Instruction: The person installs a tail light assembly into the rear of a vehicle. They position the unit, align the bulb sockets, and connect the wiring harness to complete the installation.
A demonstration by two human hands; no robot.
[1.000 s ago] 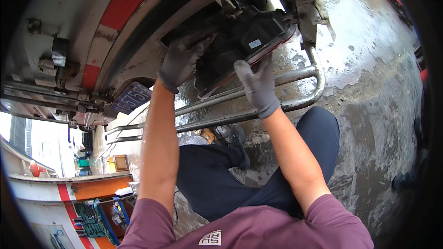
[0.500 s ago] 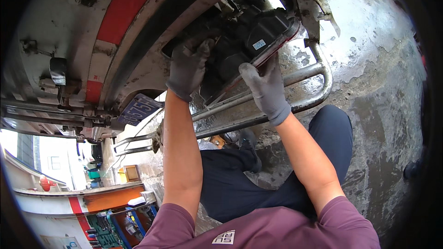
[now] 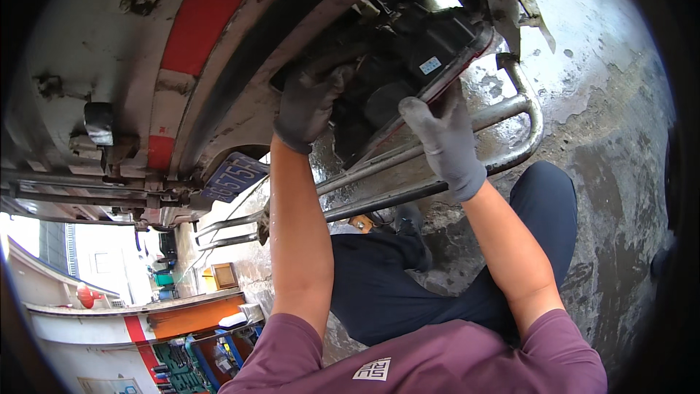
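Your black lamp housing, red-edged and tilted, sits half inside its recess, just above the steel guard bar.

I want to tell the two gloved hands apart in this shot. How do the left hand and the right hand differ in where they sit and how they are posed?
The left hand is curled, reaching up into the dark recess beside the black lamp unit; the right hand lies flatter, fingers spread along the unit's lower red edge. The left hand sits higher and deeper in shadow; the right hand is lower, in front of the metal guard rail. Both wear grey gloves above bare forearms.
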